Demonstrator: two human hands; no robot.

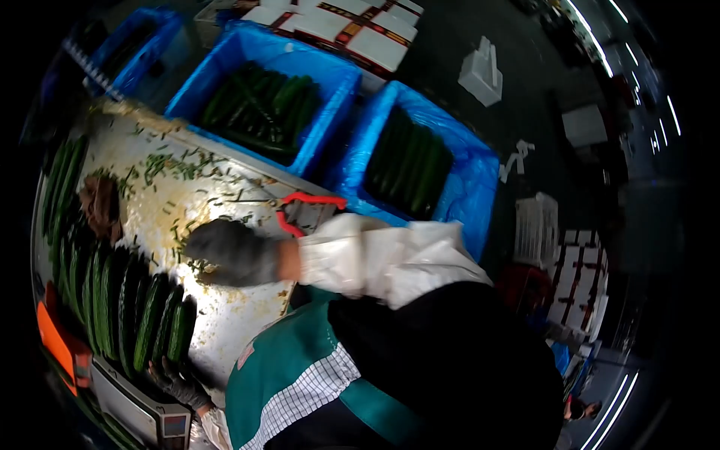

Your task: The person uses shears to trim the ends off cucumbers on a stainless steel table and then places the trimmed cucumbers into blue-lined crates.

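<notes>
Cucumbers point(109, 300) lie side by side in a long row on the metal table. My left hand point(180, 386), in a dark grey glove, rests at the near ends of the row with its fingers apart, touching the cucumbers. My right hand point(232, 253), also gloved, is over the middle of the table among scattered green stem bits point(169, 166). Motion blurs its fingers, and whether they hold anything is hidden. Just beyond that wrist lies a pair of red-handled scissors point(289, 201), blades pointing left. A brown cloth point(101, 206) sits against the row.
Two blue-lined crates stand along the table edge: one crate point(191, 97) with loosely piled cucumbers, another crate point(472, 180) with cucumbers in rows. A weighing scale point(131, 401) and an orange object point(60, 341) are at lower left. White boxes point(375, 49) are stacked behind.
</notes>
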